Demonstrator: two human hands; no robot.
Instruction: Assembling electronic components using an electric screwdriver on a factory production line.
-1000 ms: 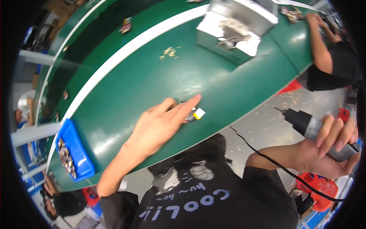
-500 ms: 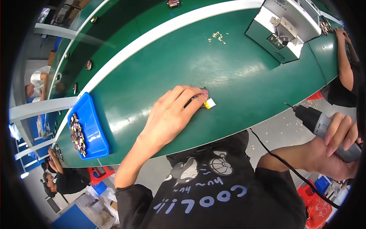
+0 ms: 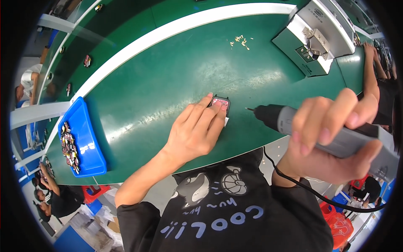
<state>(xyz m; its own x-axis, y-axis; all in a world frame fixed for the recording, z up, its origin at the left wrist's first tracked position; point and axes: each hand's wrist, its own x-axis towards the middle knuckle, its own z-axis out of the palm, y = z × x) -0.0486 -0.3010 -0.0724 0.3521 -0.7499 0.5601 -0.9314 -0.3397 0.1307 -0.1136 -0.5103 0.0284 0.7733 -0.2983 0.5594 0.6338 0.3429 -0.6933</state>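
Fingers (image 3: 212, 110) of left hand (image 3: 195, 132) press flat on small part (image 3: 221, 102).

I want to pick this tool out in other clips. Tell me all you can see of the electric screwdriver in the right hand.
The electric screwdriver is a grey, plastic-looking barrel with a darker nose and a thin bit at its tip. It lies nearly level, bit pointing left toward the small part under the left hand, apart from it. The right hand wraps its body. A black cord trails below.
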